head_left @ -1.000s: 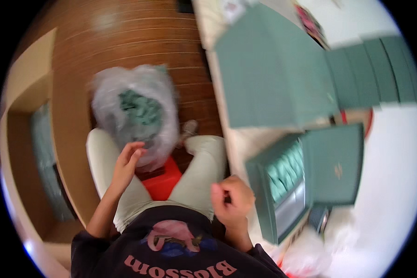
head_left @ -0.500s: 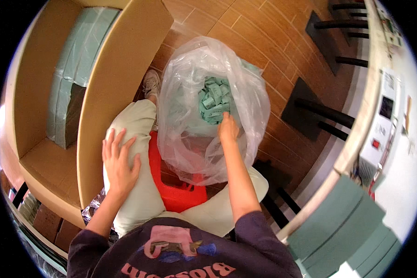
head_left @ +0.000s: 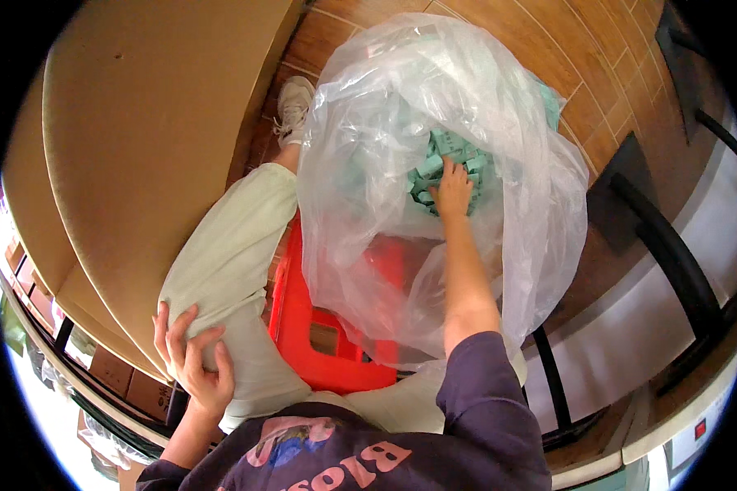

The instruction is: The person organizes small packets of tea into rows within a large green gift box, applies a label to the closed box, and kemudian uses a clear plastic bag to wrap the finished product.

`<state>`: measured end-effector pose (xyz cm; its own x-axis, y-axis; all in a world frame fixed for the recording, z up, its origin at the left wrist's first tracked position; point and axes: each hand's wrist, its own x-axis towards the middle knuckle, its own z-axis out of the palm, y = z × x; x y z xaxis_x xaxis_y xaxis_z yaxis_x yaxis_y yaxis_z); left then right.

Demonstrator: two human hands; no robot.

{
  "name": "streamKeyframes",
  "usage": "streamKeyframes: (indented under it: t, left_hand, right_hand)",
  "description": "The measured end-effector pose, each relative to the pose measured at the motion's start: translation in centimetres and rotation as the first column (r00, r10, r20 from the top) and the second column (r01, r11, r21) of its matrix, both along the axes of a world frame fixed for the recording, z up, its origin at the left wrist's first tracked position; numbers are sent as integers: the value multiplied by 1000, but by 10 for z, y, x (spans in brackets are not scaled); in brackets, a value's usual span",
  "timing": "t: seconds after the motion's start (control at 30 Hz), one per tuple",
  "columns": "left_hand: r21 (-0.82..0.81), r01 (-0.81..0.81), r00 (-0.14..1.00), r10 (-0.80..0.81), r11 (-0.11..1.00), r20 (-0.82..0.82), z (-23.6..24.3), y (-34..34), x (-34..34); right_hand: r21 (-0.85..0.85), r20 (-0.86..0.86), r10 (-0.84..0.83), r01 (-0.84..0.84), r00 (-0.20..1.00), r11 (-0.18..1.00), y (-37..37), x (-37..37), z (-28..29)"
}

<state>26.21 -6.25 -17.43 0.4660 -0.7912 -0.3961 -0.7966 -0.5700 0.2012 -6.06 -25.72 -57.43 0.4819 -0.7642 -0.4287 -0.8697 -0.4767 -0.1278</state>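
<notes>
Brown floor (head_left: 540, 41), right hand (head_left: 455, 188) outstretched in bag (head_left: 356, 213), left hand (head_left: 196, 356) at thigh (head_left: 262, 364)

Folds below the rim of a plastic bag (head_left: 540, 204) veil some green packets (head_left: 447, 141), the hold of the right hand (head_left: 453, 195) unclear from here; a cardboard box (head_left: 139, 123) runs out of frame.

Your right hand (head_left: 454, 193) was inside the clear bag (head_left: 540, 204), upper centre.
It touched green packets (head_left: 430, 168); your left hand (head_left: 195, 360) lay on your leg (head_left: 241, 274), lower left.
</notes>
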Motion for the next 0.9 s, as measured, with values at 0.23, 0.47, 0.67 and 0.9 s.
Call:
streamKeyframes:
  t: [0.23, 0.47, 0.67, 0.9]
  left_hand:
    - [-64, 14, 1000, -14, 998, -8, 1, -6, -3]
    - [-219, -26, 1000, 26, 975, -5, 4, 4, -11]
    - [-473, 35, 970, -144, 880, -197, -10, 10, -46]
    - [-351, -172, 660, -157, 920, -735, 44, -9, -138]
  right_hand:
    - [90, -6, 56, -55, 998, 994, -1, 0, 16]
    - [-57, 52, -207, 210, 977, 976, 17, 43, 143]
    - [16, 286, -285, 293, 915, 956, 92, 88, 331]
    - [-36, 539, -345, 430, 768, 902, 204, 60, 452]
